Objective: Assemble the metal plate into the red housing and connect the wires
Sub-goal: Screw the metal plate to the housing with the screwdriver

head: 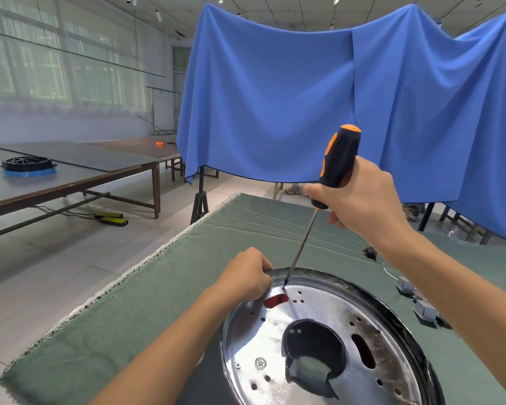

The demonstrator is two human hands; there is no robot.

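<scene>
I see the table (135, 323) first, covered with a green cloth so that parts do not slide. On it lies the plate (319, 340), round and shiny, already seated in the housing (276, 300) — of the red I see only small pieces through the slots, so I judge the plate is in place and the fastening is the step now.

The right hand (362, 200) is closed around the lower end of the handle of the screwdriver (338, 159) and holds it nearly upright, a little tilted, so the force goes down into the screw. The tip stands on the plate near its far rim, at a small hole; the screw itself I cannot make out.

The left hand (247, 277) grips the rim just beside the tip, fingers curled over the edge, I think to stop the plate from turning.

The connectors (421, 305) with wires lie on the cloth at the right, apart from the plate, not yet joined.
</scene>
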